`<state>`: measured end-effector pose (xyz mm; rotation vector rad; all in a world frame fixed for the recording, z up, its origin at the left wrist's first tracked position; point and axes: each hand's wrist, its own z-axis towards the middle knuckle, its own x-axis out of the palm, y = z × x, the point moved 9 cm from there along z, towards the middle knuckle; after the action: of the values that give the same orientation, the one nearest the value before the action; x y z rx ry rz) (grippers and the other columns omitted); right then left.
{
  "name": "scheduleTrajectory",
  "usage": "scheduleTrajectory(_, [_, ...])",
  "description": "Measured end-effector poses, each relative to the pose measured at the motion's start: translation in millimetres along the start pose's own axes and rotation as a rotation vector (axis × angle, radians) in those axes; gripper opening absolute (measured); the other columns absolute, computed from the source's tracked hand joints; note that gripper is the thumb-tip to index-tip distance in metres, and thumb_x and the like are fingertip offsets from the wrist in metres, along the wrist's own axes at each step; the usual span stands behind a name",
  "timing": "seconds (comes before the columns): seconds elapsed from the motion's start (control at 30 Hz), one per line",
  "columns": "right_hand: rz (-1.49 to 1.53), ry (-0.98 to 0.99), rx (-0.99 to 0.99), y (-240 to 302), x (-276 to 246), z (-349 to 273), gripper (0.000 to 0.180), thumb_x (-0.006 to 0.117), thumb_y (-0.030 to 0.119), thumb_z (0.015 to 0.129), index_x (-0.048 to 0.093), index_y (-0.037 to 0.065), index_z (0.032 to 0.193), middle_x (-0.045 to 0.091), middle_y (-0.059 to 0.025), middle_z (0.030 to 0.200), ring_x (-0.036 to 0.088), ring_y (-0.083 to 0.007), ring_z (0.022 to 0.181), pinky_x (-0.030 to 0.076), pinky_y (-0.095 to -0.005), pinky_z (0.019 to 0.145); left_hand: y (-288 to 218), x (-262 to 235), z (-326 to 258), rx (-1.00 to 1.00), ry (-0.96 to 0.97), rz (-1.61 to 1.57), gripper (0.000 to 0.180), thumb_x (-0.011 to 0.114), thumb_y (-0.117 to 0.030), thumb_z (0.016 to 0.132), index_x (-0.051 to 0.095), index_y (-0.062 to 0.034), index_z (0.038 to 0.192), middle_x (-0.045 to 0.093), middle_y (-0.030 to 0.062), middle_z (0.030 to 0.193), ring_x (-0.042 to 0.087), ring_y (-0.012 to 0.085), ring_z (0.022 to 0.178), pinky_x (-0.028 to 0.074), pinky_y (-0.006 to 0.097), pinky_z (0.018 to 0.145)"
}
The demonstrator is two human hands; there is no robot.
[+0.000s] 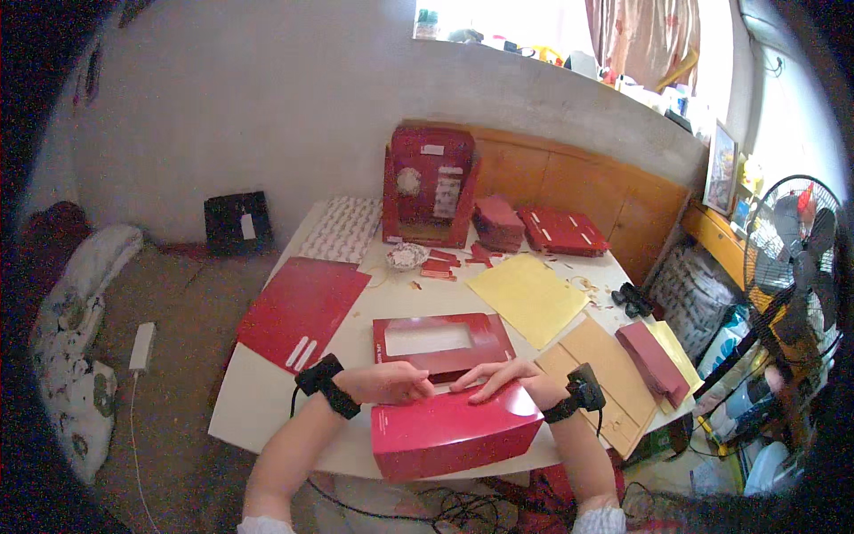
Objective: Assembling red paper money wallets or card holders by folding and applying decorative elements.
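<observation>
While the right hand (498, 378) rests splayed atop the oblong red cardboard box (454, 429), left hand (390, 384), grip unclear, should brace alongside.

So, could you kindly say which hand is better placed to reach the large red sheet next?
Probably the left hand: it is nearer the red sheet, while the right hand rests on the red box.

Daylight from the window (534, 25) at upper right blows out to white, leaving my surface (267, 392) softly lit and the floor (200, 307) dimmer. A pale sheen crosses the red box (458, 436) beneath my fingers (498, 372). Grain speckles the darkness; black corners enclose a bowed, fisheye-distorted view.
</observation>
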<state>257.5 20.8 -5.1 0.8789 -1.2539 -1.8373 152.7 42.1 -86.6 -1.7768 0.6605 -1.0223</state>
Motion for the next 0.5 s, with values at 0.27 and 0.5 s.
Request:
scheduleTrajectory(0.27, [0.033, -0.009, -0.041, 4, 3, 2, 0.045, 0.05, 0.041, 0.075, 0.063, 0.003, 0.096, 0.05, -0.0198, 0.113, 0.045, -0.0307, 0.107, 0.03, -0.0406, 0.094, -3, 13, 3, 0.015, 0.057, 0.062, 0.023, 0.048, -0.02, 0.085, 0.059, -0.0003, 0.089, 0.058, -0.0019, 0.081, 0.051, 0.0021, 0.072, 0.039, 0.017, 0.061])
scheduleTrajectory(0.5, [0.011, -0.029, -0.021, -1, 2, 2, 0.035, 0.048, 0.028, 0.077, 0.063, 0.002, 0.094, 0.05, -0.0197, 0.113, 0.046, -0.0293, 0.107, 0.031, -0.0395, 0.093, -3, 14, 1, 0.017, 0.066, 0.065, 0.02, 0.053, -0.016, 0.082, 0.058, -0.0009, 0.094, 0.057, -0.0024, 0.083, 0.051, 0.0024, 0.073, 0.041, 0.016, 0.066])
